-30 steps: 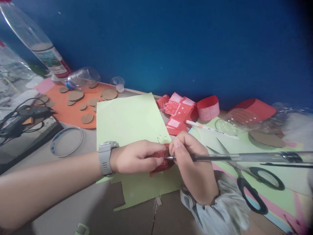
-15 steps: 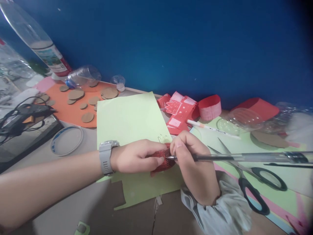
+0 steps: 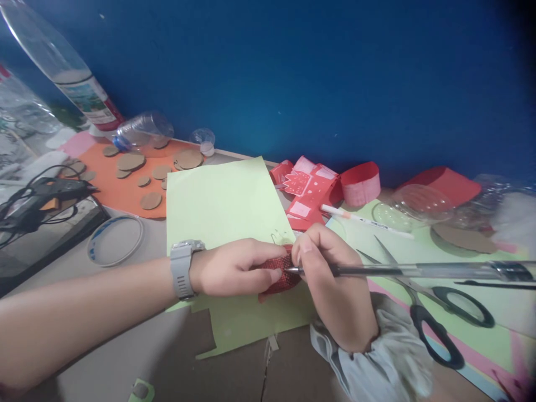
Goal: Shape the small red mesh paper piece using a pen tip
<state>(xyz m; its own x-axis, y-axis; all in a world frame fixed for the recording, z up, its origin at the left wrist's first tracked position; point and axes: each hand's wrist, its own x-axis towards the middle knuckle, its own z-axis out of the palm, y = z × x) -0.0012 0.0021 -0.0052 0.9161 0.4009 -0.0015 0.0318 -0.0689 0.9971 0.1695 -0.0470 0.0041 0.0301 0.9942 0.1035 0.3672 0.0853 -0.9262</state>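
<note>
My left hand [image 3: 234, 271], with a grey watch on the wrist, lies over the light green paper [image 3: 218, 206]. Its thumb and finger press on a red piece with a dark crisscross pattern [image 3: 285, 283], partly hidden by both hands. My right hand [image 3: 333, 279] is closed around a clear-barrelled pen [image 3: 402, 270]. The pen's tip is at the red piece, right beside my left thumb. Small dark pen marks show on the paper just above the fingers.
Scissors [image 3: 439, 324] lie spread at right on coloured sheets, near a white marker [image 3: 364, 220]. Red paper pieces [image 3: 314, 192] sit behind. On the left are a tape ring [image 3: 115, 262], cardboard discs [image 3: 130, 162], a glue gun [image 3: 54, 192] and a tall plastic bottle [image 3: 79, 84].
</note>
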